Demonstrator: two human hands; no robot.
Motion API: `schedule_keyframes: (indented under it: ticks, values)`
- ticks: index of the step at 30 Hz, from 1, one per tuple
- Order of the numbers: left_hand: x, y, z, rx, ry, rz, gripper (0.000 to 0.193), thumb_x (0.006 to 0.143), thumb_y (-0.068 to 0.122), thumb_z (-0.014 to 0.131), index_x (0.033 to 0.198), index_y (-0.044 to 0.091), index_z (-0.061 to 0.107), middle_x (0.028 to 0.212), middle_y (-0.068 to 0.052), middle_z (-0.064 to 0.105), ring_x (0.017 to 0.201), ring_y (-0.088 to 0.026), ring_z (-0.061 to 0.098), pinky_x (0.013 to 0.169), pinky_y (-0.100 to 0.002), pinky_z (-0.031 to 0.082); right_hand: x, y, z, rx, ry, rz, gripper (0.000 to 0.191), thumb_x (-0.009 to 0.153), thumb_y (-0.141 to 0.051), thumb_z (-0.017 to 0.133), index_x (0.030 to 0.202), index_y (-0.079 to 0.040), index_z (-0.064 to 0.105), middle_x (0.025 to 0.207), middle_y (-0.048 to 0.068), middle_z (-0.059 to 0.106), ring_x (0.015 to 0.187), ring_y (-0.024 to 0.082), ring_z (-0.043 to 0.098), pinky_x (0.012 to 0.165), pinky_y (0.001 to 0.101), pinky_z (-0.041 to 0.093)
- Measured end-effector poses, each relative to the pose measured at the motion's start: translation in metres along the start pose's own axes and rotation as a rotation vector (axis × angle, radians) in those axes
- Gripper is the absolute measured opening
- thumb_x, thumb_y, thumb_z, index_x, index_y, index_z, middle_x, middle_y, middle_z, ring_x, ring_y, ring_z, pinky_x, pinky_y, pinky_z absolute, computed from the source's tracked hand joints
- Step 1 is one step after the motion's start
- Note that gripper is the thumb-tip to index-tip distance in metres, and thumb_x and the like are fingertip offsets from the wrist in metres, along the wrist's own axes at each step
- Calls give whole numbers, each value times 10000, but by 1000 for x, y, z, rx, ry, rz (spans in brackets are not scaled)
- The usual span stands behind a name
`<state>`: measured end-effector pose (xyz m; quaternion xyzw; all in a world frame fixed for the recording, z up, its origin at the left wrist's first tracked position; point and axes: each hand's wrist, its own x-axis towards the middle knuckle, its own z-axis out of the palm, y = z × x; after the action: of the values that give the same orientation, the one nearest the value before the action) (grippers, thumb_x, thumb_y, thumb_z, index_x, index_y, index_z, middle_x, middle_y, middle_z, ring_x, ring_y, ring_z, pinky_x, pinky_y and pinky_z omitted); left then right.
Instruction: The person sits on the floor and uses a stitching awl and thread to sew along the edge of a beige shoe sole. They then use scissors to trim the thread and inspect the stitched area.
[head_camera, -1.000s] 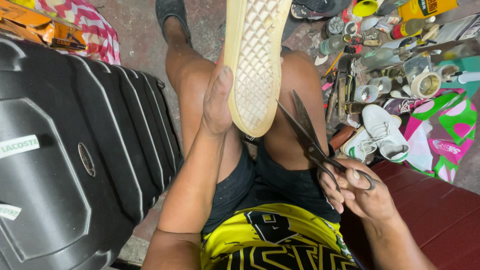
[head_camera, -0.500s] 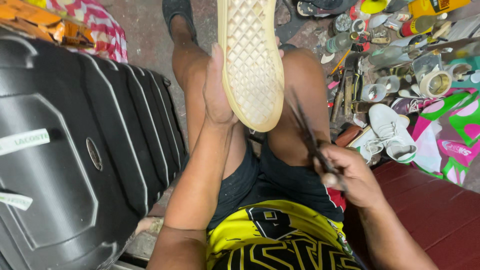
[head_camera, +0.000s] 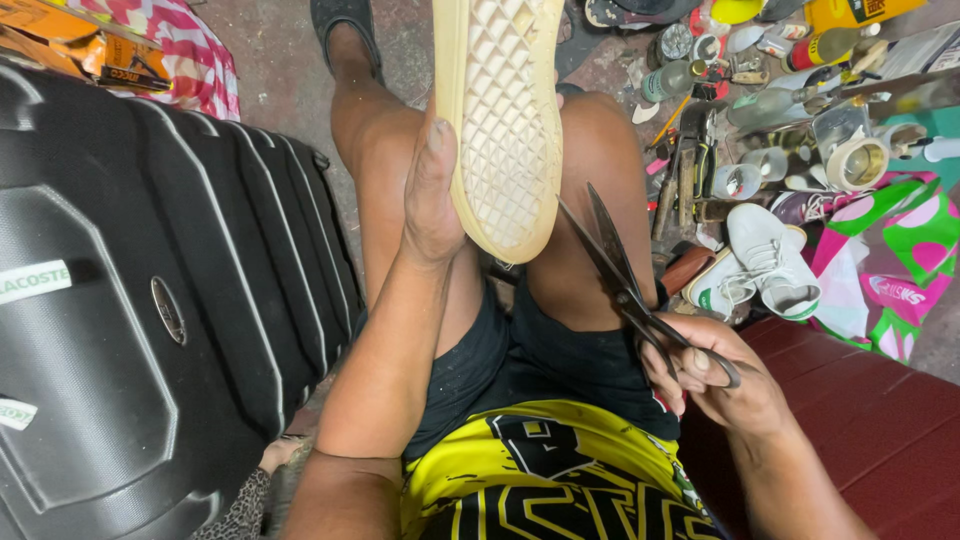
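Observation:
My left hand (head_camera: 432, 195) grips a shoe (head_camera: 500, 110) held sole-up over my knees; its pale yellow sole has a diamond tread. My right hand (head_camera: 715, 375) holds dark scissors (head_camera: 625, 275) by the handles, blades slightly apart, tips pointing up toward the heel end of the sole. The blades sit just right of the sole, close to it but apart. My bare legs, black shorts and a yellow and black shirt fill the middle of the view.
A large black ribbed suitcase (head_camera: 130, 300) stands at my left. At right lie a white sneaker (head_camera: 770, 260), tape rolls (head_camera: 855, 160), bottles, several hand tools and a green and pink bag (head_camera: 900, 250) on the ground. A dark red bench (head_camera: 880, 420) is under my right arm.
The scissors have swung back out to the right of the sole with blades parted, after being drawn in close to my leg. The shoe has stayed held up in my left hand.

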<state>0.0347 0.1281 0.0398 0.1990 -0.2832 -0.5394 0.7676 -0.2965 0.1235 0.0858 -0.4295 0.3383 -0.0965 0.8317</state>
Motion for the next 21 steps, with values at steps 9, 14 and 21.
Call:
schedule_keyframes:
  ticks: [9, 14, 21]
  values:
    - [-3, 3, 1, 81, -8, -5, 798, 1105, 545, 537, 1601, -19, 267, 1506, -222, 520, 1379, -306, 569, 1202, -410, 461, -7, -5, -7, 378, 5, 151, 681, 896, -594, 687, 889, 72, 549, 640, 34, 449, 508, 93, 414, 452, 279, 436]
    - [2, 1, -3, -18, 40, -69, 752, 1155, 562, 425, 1563, -68, 372, 1453, -238, 569, 1303, -287, 581, 1174, -395, 476, 8, -5, -8, 202, -25, 76, 670, 890, -582, 687, 949, 78, 585, 650, 50, 481, 525, 132, 471, 506, 279, 430]
    - [6, -4, -6, -220, 140, -75, 696, 1173, 530, 336, 1521, -66, 431, 1396, -226, 597, 1270, -298, 615, 1097, -411, 516, 30, 0, 9, -467, 103, -77, 561, 798, -606, 663, 785, -51, 579, 641, -12, 519, 545, 119, 494, 507, 250, 375]
